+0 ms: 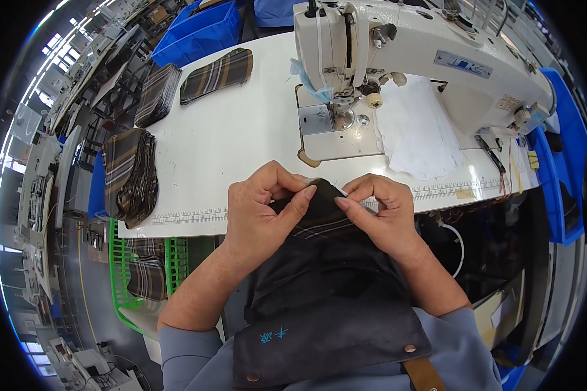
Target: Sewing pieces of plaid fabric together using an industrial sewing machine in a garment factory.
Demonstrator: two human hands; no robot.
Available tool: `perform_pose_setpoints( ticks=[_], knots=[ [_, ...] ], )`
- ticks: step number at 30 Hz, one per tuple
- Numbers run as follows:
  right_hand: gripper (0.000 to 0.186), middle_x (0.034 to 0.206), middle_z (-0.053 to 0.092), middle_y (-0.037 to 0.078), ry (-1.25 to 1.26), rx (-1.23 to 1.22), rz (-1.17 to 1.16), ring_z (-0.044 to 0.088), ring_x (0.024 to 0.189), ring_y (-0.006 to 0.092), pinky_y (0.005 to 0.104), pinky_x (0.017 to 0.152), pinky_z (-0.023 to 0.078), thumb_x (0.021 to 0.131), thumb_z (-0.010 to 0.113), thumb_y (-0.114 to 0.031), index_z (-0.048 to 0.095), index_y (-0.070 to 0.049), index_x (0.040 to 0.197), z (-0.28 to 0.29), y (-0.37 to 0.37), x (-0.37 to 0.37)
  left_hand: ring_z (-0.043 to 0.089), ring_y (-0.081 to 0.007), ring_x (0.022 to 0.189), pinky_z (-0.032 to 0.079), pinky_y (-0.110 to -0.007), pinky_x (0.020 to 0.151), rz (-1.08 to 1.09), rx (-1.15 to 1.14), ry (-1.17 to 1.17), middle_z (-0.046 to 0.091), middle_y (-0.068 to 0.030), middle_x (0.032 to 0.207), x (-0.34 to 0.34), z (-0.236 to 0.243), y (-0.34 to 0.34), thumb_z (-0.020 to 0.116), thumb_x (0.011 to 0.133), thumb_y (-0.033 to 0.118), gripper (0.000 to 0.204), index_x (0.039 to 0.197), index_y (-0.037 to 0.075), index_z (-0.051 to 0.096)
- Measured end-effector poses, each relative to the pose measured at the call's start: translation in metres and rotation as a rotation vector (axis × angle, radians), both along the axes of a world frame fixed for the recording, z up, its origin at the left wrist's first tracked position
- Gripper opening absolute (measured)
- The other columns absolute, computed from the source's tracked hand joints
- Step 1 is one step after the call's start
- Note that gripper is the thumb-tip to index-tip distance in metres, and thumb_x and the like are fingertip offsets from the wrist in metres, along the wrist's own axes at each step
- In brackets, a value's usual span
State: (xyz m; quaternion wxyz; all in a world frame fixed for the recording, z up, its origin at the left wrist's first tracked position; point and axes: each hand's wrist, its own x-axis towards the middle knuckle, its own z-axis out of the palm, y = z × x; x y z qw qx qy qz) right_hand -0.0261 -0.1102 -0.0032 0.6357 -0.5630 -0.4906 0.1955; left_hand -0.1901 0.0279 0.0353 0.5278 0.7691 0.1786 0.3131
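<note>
White sewing table fills the upper frame, and at its near edge, centre frame, the left hand and right hand both pinch a dark striped fabric piece.
</note>
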Motion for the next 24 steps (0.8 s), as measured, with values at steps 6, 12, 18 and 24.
perform_pose_setpoints(
  ticks=[6, 12, 18, 24],
  knots=[
    [0.013, 0.085, 0.073, 0.01, 0.005, -0.015, -0.019, 0.07, 0.083, 0.017, 0.029, 0.075, 0.053, 0.084, 0.079, -0.004, 0.067, -0.001, 0.079, -0.001, 0.002, -0.001, 0.07, -0.0087, 0.084, 0.057, -0.024, 0.079, -0.009, -0.04, -0.024, 0.074, -0.0096, 0.087, 0.0, 0.001, 0.001, 0.072, 0.093, 0.0, 0.013, 0.097, -0.002, 0.059],
    [0.013, 0.084, 0.073, 0.01, -0.005, -0.022, -0.033, 0.07, 0.084, 0.0172, 0.029, 0.075, 0.053, 0.085, 0.079, -0.004, 0.068, -0.001, 0.079, -0.002, 0.003, 0.0, 0.072, -0.0114, 0.09, 0.056, -0.025, 0.082, -0.029, -0.088, 0.027, 0.077, -0.0133, 0.095, 0.001, 0.01, -0.001, 0.073, 0.094, 0.003, 0.022, 0.111, -0.003, 0.06],
    [0.012, 0.085, 0.073, 0.01, 0.031, -0.018, -0.019, 0.071, 0.085, 0.0171, 0.029, 0.076, 0.053, 0.085, 0.079, -0.003, 0.068, -0.001, 0.08, -0.003, 0.004, -0.002, 0.074, -0.0112, 0.085, 0.056, -0.024, 0.077, -0.003, 0.009, 0.11, 0.078, -0.0119, 0.09, 0.002, 0.007, 0.003, 0.075, 0.093, 0.007, 0.02, 0.109, -0.004, 0.07],
    [0.012, 0.087, 0.073, 0.01, -0.01, -0.023, -0.027, 0.07, 0.083, 0.016, 0.0281, 0.075, 0.053, 0.085, 0.079, -0.004, 0.068, -0.001, 0.081, -0.004, 0.005, 0.001, 0.072, -0.0091, 0.081, 0.056, -0.023, 0.072, -0.003, -0.013, 0.125, 0.078, -0.0103, 0.086, 0.004, 0.004, 0.005, 0.074, 0.094, 0.008, 0.015, 0.101, -0.005, 0.073]
  ],
)
